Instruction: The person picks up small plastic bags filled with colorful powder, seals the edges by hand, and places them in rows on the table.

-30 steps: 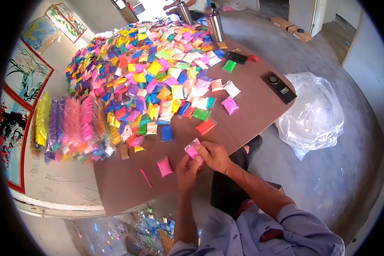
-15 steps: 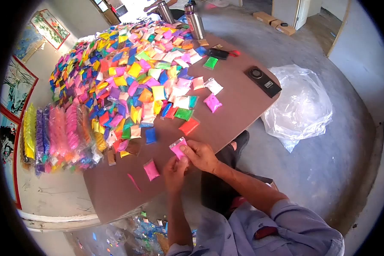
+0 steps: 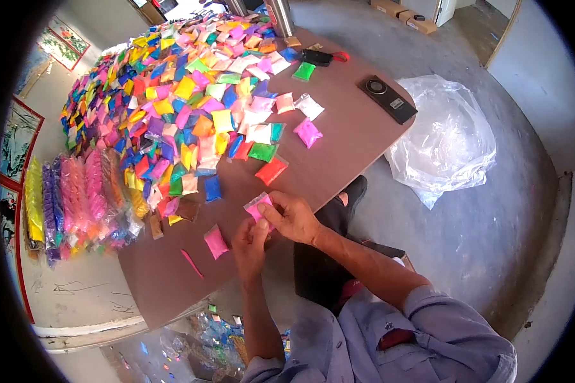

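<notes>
A small clear packet with bright pink filling (image 3: pixel 256 205) is held above the table's near edge. My right hand (image 3: pixel 292 218) pinches it between thumb and fingers. Its lower end is at the thumb of my left hand (image 3: pixel 250 245), whose fingers are closed and partly hidden. On the table to the left lies another pink packet (image 3: pixel 216 242), with a thin pink plastic stick (image 3: pixel 192 263) beyond it. A blue packet (image 3: pixel 213 188) and a red packet (image 3: pixel 271 170) lie beyond my hands.
A large heap of colourful packets (image 3: pixel 185 89) covers the far table (image 3: pixel 338 127). Long bagged strips of packets (image 3: pixel 73 198) are at left. A black device with a round dial (image 3: pixel 390 99) lies near the right edge, above a clear plastic bag (image 3: pixel 441 140). A steel bottle (image 3: pixel 281 19) stands at the back.
The whole view has shifted, so the table and hands appear slightly higher and further left. Both hands stay at the same pink packet, with almost the same grip.
</notes>
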{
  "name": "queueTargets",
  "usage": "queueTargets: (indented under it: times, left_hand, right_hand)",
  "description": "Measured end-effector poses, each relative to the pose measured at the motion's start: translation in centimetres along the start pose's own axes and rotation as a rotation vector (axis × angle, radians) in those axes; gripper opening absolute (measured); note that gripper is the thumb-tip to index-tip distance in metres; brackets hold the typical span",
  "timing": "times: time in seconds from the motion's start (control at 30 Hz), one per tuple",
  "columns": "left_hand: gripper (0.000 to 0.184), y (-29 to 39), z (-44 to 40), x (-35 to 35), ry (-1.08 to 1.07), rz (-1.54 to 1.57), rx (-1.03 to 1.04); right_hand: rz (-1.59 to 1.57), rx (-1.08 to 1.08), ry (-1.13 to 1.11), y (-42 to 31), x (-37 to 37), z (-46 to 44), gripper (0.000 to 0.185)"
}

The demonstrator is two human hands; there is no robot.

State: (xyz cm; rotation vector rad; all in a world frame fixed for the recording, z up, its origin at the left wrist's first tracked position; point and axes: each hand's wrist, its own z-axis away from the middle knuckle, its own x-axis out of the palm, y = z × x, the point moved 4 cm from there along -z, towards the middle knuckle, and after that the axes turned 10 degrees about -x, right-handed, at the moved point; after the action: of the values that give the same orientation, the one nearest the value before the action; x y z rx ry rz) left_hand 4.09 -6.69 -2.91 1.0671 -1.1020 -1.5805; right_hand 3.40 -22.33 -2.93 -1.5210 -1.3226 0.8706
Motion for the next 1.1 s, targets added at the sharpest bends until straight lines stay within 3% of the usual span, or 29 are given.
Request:
queueTargets:
  times: [0.2,0.27,0.57,0.9,1.1]
  left_hand:
    - [0.023,0.6,0.2,0.5,-0.022,0.158,-0.094]
    - [0.023,-0.2,-0.5,-0.3,-0.021,0.087,0.032]
    - [0.017,-0.6,-0.5,-0.7,-0.008,0.074,-0.005]
    - [0.016,0.1,-0.2,-0.1,0.059,0.169,-0.052]
    - [0.015,0.0,-0.3,-0.4,-0.006,0.199,0.065]
  right_hand:
    - [0.090,-0.045,-0.013,0.1,-0.3,0.0,0.028]
    - [0.097,-0.021,-0.099,0.2,-0.1,0.0,0.029]
    - [0.038,-0.119,0.004,1.4,0.3,0.1,0.020]
    - [0.114,-0.135,-0.038,0.0,-0.1,0.0,0.016]
    - [0.055,-0.187,-0.033,0.3,0.1,0.0,0.010]
